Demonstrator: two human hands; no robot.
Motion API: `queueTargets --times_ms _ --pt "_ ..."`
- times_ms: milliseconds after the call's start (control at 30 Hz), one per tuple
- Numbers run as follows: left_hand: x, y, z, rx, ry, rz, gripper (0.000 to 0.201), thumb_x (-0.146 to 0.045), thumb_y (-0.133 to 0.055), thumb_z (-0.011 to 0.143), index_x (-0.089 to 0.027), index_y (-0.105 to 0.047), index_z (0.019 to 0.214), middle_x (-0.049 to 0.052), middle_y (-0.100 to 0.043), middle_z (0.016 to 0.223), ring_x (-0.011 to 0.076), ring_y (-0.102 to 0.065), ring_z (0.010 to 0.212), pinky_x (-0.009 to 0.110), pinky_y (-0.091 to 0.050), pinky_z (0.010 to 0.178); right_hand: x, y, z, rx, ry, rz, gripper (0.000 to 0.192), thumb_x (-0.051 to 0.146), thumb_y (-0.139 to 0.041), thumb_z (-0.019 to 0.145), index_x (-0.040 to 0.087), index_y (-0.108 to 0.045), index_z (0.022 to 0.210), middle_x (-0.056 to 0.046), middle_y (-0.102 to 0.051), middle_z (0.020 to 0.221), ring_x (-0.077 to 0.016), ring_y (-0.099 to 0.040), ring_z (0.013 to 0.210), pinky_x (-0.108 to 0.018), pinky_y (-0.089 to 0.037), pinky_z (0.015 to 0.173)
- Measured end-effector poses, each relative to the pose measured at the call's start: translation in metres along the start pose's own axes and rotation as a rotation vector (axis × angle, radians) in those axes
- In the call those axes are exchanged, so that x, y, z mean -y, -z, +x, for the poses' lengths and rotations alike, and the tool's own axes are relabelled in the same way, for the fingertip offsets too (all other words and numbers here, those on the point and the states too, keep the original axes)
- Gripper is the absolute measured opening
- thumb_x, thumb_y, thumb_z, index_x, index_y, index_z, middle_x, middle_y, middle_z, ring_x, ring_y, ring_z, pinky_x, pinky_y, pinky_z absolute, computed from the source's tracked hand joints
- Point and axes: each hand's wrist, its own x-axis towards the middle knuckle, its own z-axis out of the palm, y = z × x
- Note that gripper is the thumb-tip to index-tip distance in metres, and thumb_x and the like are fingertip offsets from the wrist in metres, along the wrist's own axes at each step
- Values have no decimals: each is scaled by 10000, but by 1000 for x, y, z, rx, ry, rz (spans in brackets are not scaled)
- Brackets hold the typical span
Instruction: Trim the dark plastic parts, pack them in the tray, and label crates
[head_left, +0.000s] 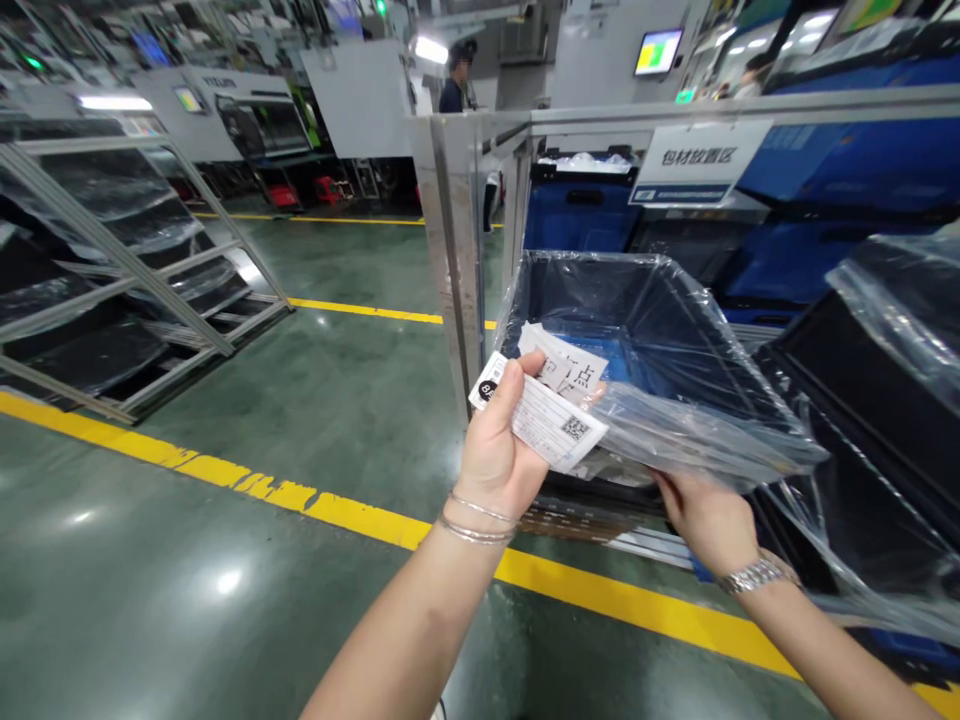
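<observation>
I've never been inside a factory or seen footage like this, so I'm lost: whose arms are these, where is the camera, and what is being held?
There is one picture, taken by a camera worn on a person's head, looking forward and down, so the two bare arms are that person's own. The left hand, with thin bangles at the wrist, pinches a few white paper labels; one shows a small square code. The right hand, wearing a watch, holds the near edge of a blue bin lined with a clear plastic bag. The bin sits in a metal frame hung with a white sign. The green floor has yellow lines, with racks to the left. Another person stands far back.
</observation>
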Motion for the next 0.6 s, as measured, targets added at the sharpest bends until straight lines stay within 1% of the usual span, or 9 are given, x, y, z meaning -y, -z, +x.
queueTargets --times_ms 67,100,167,233,267,333,400,500,600 --pt "1 0 0 -25 -3 11 330 -237 -471 929 -194 -728 727 27 -744 813 200 -690 906 616 -369 1050 0 -5 -2 -24 -16 1 365 269 -394 887 195 -744 816 -102 -705 668 -195 -612 536 -267 -362 457" --pt "1 0 1 -38 -6 21 320 -239 -477 927 -197 -725 728 27 -741 813 214 -677 964 614 -373 1051 1 -8 -3 -30 -25 4 382 277 -385 887 202 -744 778 -97 -696 637 -192 -600 516 -268 -354 451" --pt "2 0 0 -59 -14 42 299 -245 -492 920 -204 -719 730 28 -736 819 242 -638 1071 610 -386 1046 3 -13 -3 -36 -50 10 410 285 -381 877 211 -724 664 -75 -629 492 -180 -543 427 -267 -314 417" --pt "2 1 -1 -78 -21 57 282 -245 -506 912 -205 -711 723 27 -734 830 255 -607 1129 611 -393 1042 4 -14 -4 -53 -73 18 413 282 -380 866 207 -710 628 -64 -587 432 -170 -500 375 -263 -282 394" --pt "2 1 -2 -90 -25 62 275 -245 -512 909 -205 -709 721 26 -733 835 257 -598 1143 613 -393 1042 5 -12 -6 -68 -83 19 407 281 -376 866 201 -719 664 -72 -624 482 -166 -506 381 -259 -285 392" --pt "2 2 -3 -110 -22 66 268 -246 -519 905 -202 -705 718 28 -731 839 259 -585 1162 617 -387 1045 9 -3 -8 -124 -81 44 400 290 -367 882 197 -741 777 -98 -715 698 -163 -572 465 -248 -324 413" --pt "2 2 -4 -130 -8 60 265 -252 -523 904 -198 -703 717 32 -730 839 261 -577 1172 616 -382 1050 19 7 -8 -163 -42 116 412 322 -357 905 219 -752 852 -99 -732 837 -161 -622 562 -234 -360 450" --pt "2 -1 -4 -172 5 42 271 -243 -518 906 -194 -699 711 27 -728 832 250 -583 1162 586 -385 1060 42 13 5 -120 22 219 425 348 -348 919 254 -762 891 -76 -718 736 -158 -627 587 -231 -369 486" --pt "2 -3 -7 -189 27 34 277 -240 -510 911 -190 -700 716 30 -730 849 240 -599 1136 558 -397 1057 65 4 24 -38 -2 220 401 310 -374 902 227 -766 880 -96 -708 688 -179 -617 566 -257 -350 486"
